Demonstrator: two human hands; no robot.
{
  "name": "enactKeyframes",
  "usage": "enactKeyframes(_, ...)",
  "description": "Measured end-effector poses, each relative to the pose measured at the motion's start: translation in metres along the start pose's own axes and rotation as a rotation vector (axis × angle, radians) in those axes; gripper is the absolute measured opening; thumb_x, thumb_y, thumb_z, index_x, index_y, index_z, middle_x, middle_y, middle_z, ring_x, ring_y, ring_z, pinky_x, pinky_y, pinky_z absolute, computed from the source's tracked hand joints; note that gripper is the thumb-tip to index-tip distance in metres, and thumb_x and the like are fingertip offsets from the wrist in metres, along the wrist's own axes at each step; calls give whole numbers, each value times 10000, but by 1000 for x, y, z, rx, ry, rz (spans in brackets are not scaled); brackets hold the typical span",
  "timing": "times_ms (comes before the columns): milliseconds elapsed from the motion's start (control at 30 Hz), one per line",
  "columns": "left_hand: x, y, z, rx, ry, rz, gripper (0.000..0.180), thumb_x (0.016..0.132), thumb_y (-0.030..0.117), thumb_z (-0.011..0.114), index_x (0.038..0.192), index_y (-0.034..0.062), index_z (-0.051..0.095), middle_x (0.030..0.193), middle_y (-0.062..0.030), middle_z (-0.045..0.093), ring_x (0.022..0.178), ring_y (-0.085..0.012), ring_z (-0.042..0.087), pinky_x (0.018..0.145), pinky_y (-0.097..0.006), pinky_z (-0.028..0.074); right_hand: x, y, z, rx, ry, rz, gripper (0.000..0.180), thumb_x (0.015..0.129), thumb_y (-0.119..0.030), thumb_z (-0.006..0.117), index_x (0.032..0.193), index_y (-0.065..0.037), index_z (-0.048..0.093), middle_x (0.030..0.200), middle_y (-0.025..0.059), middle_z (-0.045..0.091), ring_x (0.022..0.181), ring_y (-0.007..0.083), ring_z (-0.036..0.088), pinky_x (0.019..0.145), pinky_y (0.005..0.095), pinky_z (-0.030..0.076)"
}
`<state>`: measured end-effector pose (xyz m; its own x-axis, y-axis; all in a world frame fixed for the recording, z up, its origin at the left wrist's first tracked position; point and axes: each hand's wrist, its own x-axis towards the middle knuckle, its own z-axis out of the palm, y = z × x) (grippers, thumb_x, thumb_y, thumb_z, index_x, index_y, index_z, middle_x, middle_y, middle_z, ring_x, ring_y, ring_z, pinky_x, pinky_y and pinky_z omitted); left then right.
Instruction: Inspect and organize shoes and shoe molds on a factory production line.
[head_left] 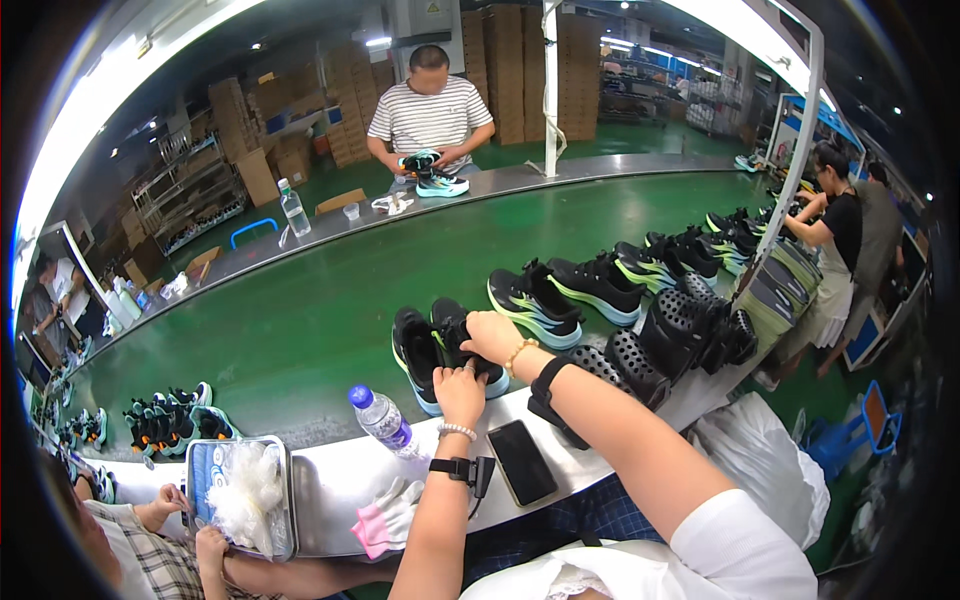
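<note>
Black sneakers with pale blue soles, a pair of shoes (440,350), sit side by side at the near edge of the green conveyor belt (300,320), just beyond the white ledge (340,475) that runs along it. The right hand (490,335) lies on top of the right-hand shoe, fingers curled round its collar; the left hand (459,392) presses against the heel end of the pair, fingers bent onto it. Both wrists wear bead bracelets and dark straps.

On the ledge, just left of the left forearm, lies a clear water bottle (383,418) with a blue cap, and between the forearms a black phone (521,461) lies flat. Pink and white gloves (388,516) hang off the ledge's near edge. Farther left a metal tray (205,480) holds crumpled clear plastic, with another person's hands at its near rim.

Along the belt to the right runs a row of black sneakers (600,285) with green-trimmed soles. Black perforated shoe forms (660,340) are heaped at the ledge's right end. Across the belt a person in a striped shirt (430,115) handles a shoe.
</note>
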<state>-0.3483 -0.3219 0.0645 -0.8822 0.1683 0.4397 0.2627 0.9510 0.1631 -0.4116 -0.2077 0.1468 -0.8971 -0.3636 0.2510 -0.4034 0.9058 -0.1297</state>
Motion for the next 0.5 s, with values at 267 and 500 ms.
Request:
enactKeyframes(267, -4, -9, -1, 33, 10, 6, 263, 833, 345, 637, 893, 97, 699, 818, -83, 700, 863, -245, 630, 945, -391, 368, 15, -21, 54, -159, -64, 295, 132, 821, -209, 686, 823, -93, 750, 856, 106, 727, 817, 225, 721, 690, 331, 578)
enactKeyframes(500, -4, -21, 6, 107, -51, 37, 219, 815, 282, 647, 698, 105, 702, 778, -91, 696, 807, -243, 643, 946, -377, 370, 55, -20, 115, 114, -123, 573, 174, 875, -144, 586, 877, -86, 749, 947, 129, 726, 896, 251, 714, 756, 351, 577)
